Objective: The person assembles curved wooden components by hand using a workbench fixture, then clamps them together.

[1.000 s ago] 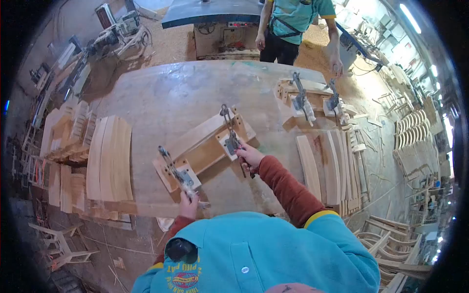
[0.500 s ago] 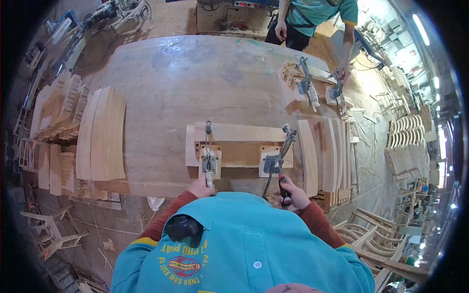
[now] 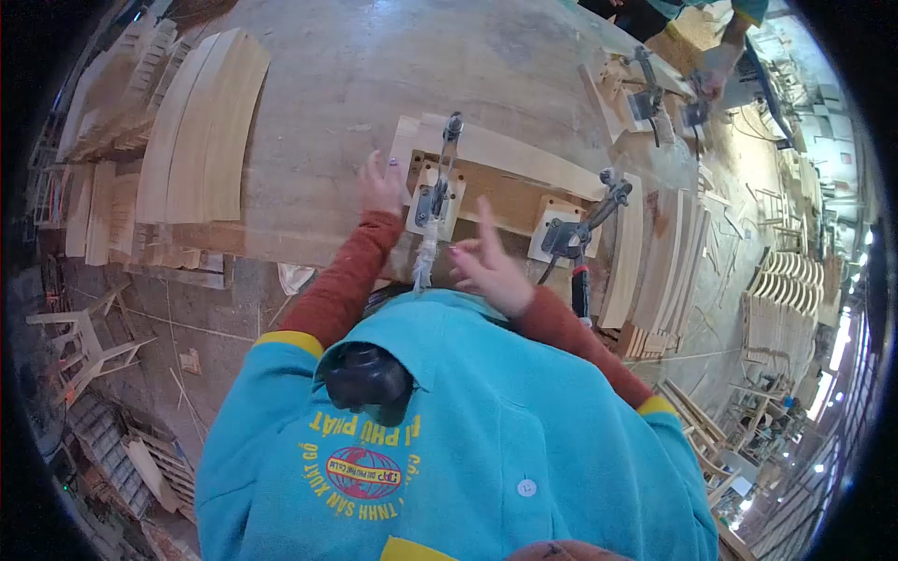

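Observation:
My left hand (image 3: 381, 190) is beside the left end of a wooden jig frame (image 3: 496, 194), its fingers apart and nothing visible in them. A toggle clamp (image 3: 436, 194) with a pale, wrapped handle stands just right of it. My right hand (image 3: 491, 269) hovers between the two clamps, fingers spread and index finger stretched forward, holding nothing. To its right is the second toggle clamp (image 3: 572, 234), whose red and black handle (image 3: 580, 290) points toward my body. A long pale wooden piece (image 3: 524, 154) lies along the frame's far side.
Curved boards (image 3: 201, 131) and stacked slats stand at the left of the table (image 3: 327, 84). More curved boards (image 3: 624, 262) lie right of the frame. At the upper right, a co-worker's hand (image 3: 716, 70) is near another clamped jig (image 3: 645, 98).
Both hands have let go of the clamp handles. My left hand moved forward to the frame's left end, my right hand moved left between the clamps. The whole view has shifted and tilted.

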`<state>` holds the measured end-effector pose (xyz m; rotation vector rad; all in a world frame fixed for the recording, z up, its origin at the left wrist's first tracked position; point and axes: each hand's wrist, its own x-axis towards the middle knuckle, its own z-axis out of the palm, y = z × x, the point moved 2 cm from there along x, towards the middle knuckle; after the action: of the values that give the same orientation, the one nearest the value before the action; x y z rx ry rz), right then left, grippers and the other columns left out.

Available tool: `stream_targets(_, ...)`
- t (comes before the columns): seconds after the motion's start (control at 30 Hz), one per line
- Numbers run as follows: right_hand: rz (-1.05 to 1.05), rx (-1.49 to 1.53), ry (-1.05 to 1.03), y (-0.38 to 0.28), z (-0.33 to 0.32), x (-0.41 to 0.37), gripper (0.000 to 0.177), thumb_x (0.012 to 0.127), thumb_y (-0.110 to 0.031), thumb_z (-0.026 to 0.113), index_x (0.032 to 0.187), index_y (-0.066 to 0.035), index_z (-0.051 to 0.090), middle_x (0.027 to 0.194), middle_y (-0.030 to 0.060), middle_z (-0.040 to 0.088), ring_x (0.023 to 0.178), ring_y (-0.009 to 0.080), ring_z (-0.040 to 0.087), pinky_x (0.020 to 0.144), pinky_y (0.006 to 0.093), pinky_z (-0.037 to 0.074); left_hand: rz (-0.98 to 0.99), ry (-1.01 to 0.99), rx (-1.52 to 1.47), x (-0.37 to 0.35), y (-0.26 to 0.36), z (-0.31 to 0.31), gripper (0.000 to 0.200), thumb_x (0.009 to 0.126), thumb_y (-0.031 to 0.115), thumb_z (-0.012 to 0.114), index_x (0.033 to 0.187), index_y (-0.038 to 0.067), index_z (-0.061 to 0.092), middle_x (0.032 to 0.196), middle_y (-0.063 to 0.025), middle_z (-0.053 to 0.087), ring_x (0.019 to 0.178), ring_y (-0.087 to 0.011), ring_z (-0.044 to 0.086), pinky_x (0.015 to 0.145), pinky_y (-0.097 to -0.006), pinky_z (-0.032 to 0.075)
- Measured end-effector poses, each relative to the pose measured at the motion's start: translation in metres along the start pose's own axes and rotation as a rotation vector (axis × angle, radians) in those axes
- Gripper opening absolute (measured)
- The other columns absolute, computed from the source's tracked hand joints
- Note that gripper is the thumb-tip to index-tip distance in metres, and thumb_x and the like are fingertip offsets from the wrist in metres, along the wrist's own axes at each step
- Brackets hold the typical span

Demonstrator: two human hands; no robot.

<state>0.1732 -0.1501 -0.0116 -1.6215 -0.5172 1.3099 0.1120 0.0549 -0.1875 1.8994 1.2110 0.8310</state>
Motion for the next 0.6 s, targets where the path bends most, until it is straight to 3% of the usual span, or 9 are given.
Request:
stream_targets(0.1,0.408,0.079,-0.089,0.031,0.029,0.036,0.075,0.094,-0.033,0.043,0.144,-0.015,-0.01,0.109,0.0164,0.056,0.083,0.0203,0.058,0.067,0.0303,0.05,-0.035,0.018,0.091,-0.014,0.016,0.025,0.045,0.088,0.034,0.05,0.125,0.01,0.044,0.121,-0.0163,0.048,0.115,-0.0327,0.043,0.096,-0.0457,0.032)
stream_targets(0.17,0.022,-0.091,0.11,0.093,0.039,0.073,0.067,0.096,-0.033,0.04,0.145,-0.012,-0.001,0.107,0.0145,0.053,0.08,0.0172,0.056,0.069,0.0279,0.049,-0.052,0.014,0.158,-0.021,0.02,0.028,0.049,0.089,0.038,0.046,0.13,0.012,0.04,0.128,-0.0151,0.044,0.119,-0.0324,0.04,0.098,-0.0469,0.03)
stream_targets(0.23,-0.18,-0.183,0.287,0.122,0.044,0.096,0.064,0.096,-0.035,0.038,0.144,-0.01,0.004,0.101,0.0146,0.055,0.079,0.0195,0.056,0.072,0.0294,0.048,-0.037,0.016,0.233,-0.025,0.023,0.028,0.051,0.09,0.042,0.041,0.133,0.014,0.037,0.133,-0.0138,0.04,0.121,-0.0322,0.039,0.098,-0.0472,0.029)
stream_targets(0.33,-0.054,-0.044,0.395,0.112,0.045,0.103,0.062,0.095,-0.042,0.035,0.142,-0.007,0.012,0.089,0.017,0.06,0.079,0.0278,0.059,0.075,0.0353,0.048,-0.02,-0.042,0.294,-0.024,0.02,0.028,0.05,0.09,0.041,0.042,0.134,0.017,0.037,0.134,-0.0146,0.038,0.124,-0.0312,0.037,0.097,-0.0504,0.029)
stream_targets(0.4,0.229,0.257,0.289,0.065,0.058,0.08,0.058,0.096,-0.043,0.032,0.138,-0.004,0.024,0.088,0.0172,0.059,0.081,0.0287,0.059,0.078,0.0363,0.046,0.013,-0.024,0.312,-0.028,0.02,0.025,0.049,0.089,0.042,0.045,0.132,0.02,0.039,0.132,-0.0163,0.038,0.123,-0.032,0.037,0.098,-0.05,0.028)
stream_targets(0.5,0.251,0.105,0.412,0.08,0.062,0.09,0.05,0.097,-0.044,0.028,0.122,-0.002,0.04,0.079,0.0126,0.057,0.071,0.0229,0.058,0.066,0.0351,0.047,0.055,-0.04,0.341,-0.021,0.029,0.029,0.047,0.089,0.04,0.047,0.131,0.021,0.04,0.132,-0.0179,0.037,0.122,-0.0333,0.037,0.098,-0.0507,0.028)
stream_targets(0.57,0.153,0.026,0.384,0.114,0.065,0.082,0.047,0.097,-0.043,0.027,0.116,-0.003,0.044,0.068,0.0076,0.053,0.058,0.0169,0.053,0.056,0.0317,0.044,0.034,-0.093,0.389,-0.03,0.027,0.023,0.048,0.088,0.039,0.048,0.131,0.021,0.039,0.132,-0.018,0.036,0.122,-0.0334,0.037,0.097,-0.0511,0.029)
stream_targets(0.6,0.154,0.075,0.323,0.097,0.059,0.085,0.044,0.097,-0.042,0.028,0.112,-0.004,0.045,0.066,0.0062,0.052,0.056,0.015,0.051,0.053,0.0305,0.043,0.025,-0.113,0.416,-0.028,0.024,0.022,0.049,0.087,0.038,0.049,0.132,0.021,0.038,0.133,-0.0177,0.036,0.123,-0.033,0.036,0.097,-0.0511,0.029)
